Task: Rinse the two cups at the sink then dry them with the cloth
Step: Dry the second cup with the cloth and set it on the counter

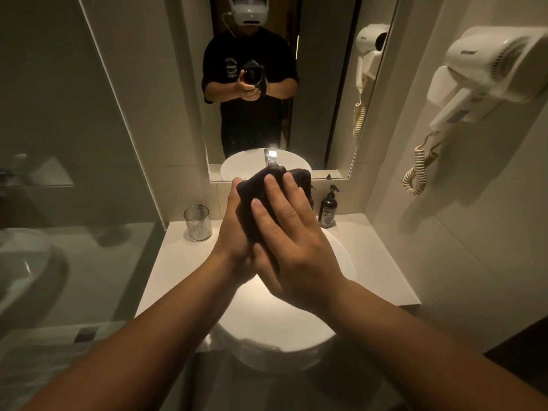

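White tiled walls are closing in the scene, and the mirror ahead is reflecting you holding a dark cup wrapped in cloth at chest height. Below it, the pale table is carrying the round white sink, which is lying directly under your forearms. On the right wall a white hair dryer is hanging in its holder with its coiled cord dangling beneath.

You are holding both hands together above the sink, in front of the faucet. Your right hand is lying over the dark cloth, its fingers stretched nearly straight and pressing the cloth flat against what it is covering. Your left hand is cupping the bundle from the other side, its fingers curling round the cloth. The cup being dried is hidden in the direct view; only the mirror is showing it, dark and seated inside the cloth between your hands.

A clear ribbed glass cup is standing upright on the table's back left corner, well apart from your hands. A dark pump bottle is standing at the back right, just beside the sink's rim.
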The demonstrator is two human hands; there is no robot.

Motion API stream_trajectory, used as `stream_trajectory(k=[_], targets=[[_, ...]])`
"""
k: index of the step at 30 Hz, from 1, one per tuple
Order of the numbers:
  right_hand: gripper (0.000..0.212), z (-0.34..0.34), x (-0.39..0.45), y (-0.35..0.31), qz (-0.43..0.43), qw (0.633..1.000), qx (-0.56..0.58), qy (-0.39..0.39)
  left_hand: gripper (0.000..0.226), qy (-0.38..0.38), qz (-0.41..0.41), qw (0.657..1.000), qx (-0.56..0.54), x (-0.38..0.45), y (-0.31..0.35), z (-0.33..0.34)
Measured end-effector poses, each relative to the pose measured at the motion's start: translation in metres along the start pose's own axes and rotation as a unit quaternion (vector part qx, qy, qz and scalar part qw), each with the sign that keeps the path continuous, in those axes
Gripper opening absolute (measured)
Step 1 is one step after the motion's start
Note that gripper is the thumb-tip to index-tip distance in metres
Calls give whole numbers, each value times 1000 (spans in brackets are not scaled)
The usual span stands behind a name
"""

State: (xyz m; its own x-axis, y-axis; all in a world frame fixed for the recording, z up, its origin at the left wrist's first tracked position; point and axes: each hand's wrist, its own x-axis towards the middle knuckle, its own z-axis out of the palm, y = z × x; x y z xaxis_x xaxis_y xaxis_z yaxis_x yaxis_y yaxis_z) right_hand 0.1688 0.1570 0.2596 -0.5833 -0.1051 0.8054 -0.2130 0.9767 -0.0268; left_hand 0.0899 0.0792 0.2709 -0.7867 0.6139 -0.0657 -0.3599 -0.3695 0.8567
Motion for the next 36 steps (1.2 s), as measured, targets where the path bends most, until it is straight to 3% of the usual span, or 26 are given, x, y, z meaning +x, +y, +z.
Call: stream_trajectory(k=[5,10,12,14,18,20,22,24,29,33,36], targets=[[50,-2,-6,2,125,973,194,22,71,7,-5,999,37,-1,-1,-5],[58,-7,-4,5,305,846,437,23,73,-27,-49,998,9,3,-2,-14],[59,-6,-2,8,326,825,461,20,73,-41,-61,997,1,5,0,-15],[58,-5,-2,8,331,840,429,17,79,-17,-59,997,42,6,3,-12],[54,-4,0,4,258,934,245,9,64,138,-1,981,140,0,9,3],[53,-4,3,4,177,972,157,-3,61,139,12,981,137,-2,9,5],[52,-2,3,5,120,989,83,-10,65,80,-3,990,113,-3,8,6],[51,-2,3,1,88,995,40,-9,68,35,-14,996,86,-2,6,4],[50,-3,-2,-13,33,999,-19,-2,65,11,-5,1000,14,-3,2,-2],[50,-2,-7,-9,74,996,56,16,64,7,4,999,42,-1,0,-6],[53,-6,-7,-7,172,962,211,24,71,-2,-17,998,67,0,1,-7]])
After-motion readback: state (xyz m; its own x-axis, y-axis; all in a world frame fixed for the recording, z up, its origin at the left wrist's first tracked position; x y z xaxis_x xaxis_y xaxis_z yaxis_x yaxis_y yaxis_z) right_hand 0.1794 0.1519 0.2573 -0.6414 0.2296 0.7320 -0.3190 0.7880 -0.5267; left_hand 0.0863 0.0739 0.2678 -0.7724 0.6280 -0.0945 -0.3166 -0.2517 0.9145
